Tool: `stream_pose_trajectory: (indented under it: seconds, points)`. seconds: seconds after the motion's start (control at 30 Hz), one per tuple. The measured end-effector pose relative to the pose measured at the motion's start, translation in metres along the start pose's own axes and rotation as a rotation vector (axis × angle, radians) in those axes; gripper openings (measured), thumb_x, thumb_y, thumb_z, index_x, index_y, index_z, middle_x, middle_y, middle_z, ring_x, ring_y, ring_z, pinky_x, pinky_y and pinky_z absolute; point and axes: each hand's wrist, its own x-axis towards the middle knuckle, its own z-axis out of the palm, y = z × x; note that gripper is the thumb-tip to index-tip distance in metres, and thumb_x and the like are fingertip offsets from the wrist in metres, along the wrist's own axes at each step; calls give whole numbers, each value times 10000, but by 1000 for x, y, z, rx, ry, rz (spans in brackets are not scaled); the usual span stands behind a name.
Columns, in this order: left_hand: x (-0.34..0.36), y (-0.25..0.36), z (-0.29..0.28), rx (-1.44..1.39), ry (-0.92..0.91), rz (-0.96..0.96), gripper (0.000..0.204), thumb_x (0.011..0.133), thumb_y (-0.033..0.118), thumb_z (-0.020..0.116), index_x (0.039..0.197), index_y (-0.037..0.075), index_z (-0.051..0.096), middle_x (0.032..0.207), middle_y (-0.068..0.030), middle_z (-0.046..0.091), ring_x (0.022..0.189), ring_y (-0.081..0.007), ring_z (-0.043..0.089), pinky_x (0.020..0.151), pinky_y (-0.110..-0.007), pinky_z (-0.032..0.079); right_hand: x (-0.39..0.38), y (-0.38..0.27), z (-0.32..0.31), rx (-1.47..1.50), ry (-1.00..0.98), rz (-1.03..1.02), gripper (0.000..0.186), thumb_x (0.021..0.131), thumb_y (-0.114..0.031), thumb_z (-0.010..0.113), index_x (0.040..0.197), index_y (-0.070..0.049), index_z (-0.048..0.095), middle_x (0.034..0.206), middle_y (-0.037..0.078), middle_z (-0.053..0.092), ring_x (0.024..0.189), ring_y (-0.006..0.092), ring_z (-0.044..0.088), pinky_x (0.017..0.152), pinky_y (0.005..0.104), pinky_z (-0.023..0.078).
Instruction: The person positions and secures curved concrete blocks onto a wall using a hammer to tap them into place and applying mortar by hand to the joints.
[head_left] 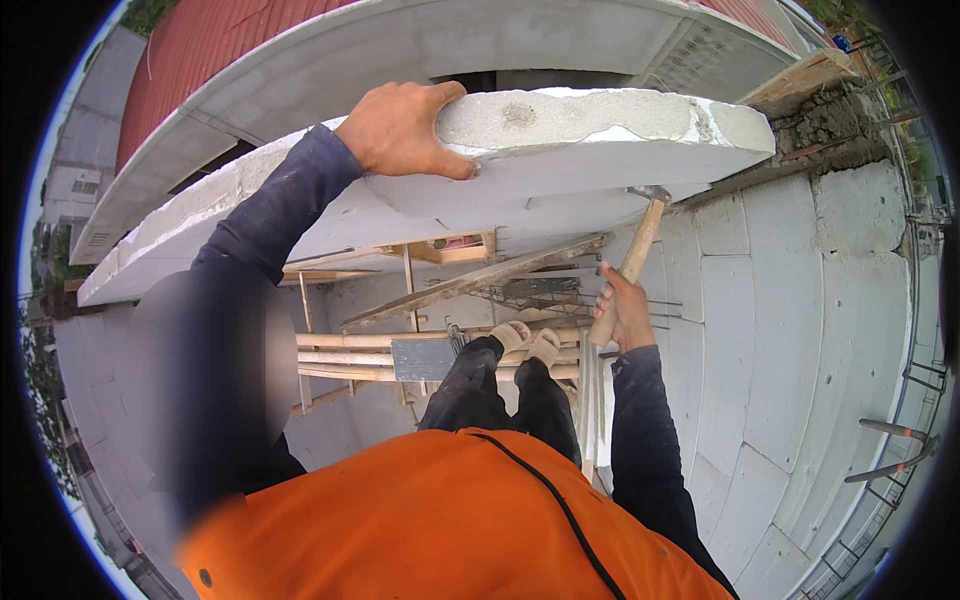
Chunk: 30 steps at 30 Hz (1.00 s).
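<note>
A long pale wall panel (590,120) of lightweight concrete spans the view ahead of me, its top edge rough and chipped. My left hand (405,132) clasps that top edge, with the thumb on the near face and the fingers over the top. Lower and to the right, my right hand (628,308) is closed round the wooden handle of a hammer (642,240). The hammer's metal head is up by the panel's near face, toward its right end; I cannot tell whether it touches.
Beneath me, my sandalled feet stand on bamboo poles (345,357). A slanting plank (470,285) and thin steel bars lie beyond them. On the right rises a block wall (780,330), with a curved metal tool (900,445) near its outer edge. Red roofing (220,60) stands behind the panel.
</note>
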Motion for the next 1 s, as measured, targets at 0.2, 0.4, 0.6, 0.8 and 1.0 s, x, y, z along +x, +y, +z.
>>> stream_pose_trajectory:
  seconds: [0.2, 0.4, 0.6, 0.8, 1.0]
  points:
    - [-4, -2, 1, -22, 20, -4, 941, 638, 509, 849, 1354, -71, 659, 1019, -325, 764, 931, -448, 766, 902, -456, 598, -4, -10, -13, 76, -154, 68, 330, 977, -320, 831, 1018, -117, 574, 657, -28, 502, 505, 122, 496, 465, 321, 465]
    - [2, 17, -4, -35, -64, -66, 977, 623, 511, 845, 1366, -92, 643, 1046, -331, 761, 925, -453, 771, 918, -447, 601, -8, -3, -1, 74, -68, 62, 299, 988, -293, 821, 1040, -118, 585, 655, -45, 505, 513, 110, 486, 476, 323, 466]
    - [-17, 27, -12, -25, -38, -110, 969, 642, 472, 870, 1373, -110, 615, 1053, -346, 750, 958, -454, 773, 930, -454, 596, -15, -6, -9, 137, -190, 128, 287, 984, -276, 818, 1040, -98, 600, 659, -40, 517, 513, 114, 492, 476, 333, 465]
    - [-44, 54, 1, -1, 8, -69, 894, 662, 471, 877, 1332, -64, 622, 992, -306, 767, 896, -435, 781, 899, -451, 612, -14, -17, -3, 49, -107, -9, 311, 972, -261, 833, 1047, -79, 591, 656, -32, 538, 501, 112, 506, 463, 324, 484]
    - [-47, 64, 4, 28, 9, -92, 937, 671, 465, 881, 1367, -98, 603, 1006, -306, 768, 911, -430, 781, 896, -451, 609, -13, -6, -14, 25, -46, -52, 374, 932, -252, 870, 1068, -69, 574, 702, -7, 564, 518, 130, 531, 455, 328, 486]
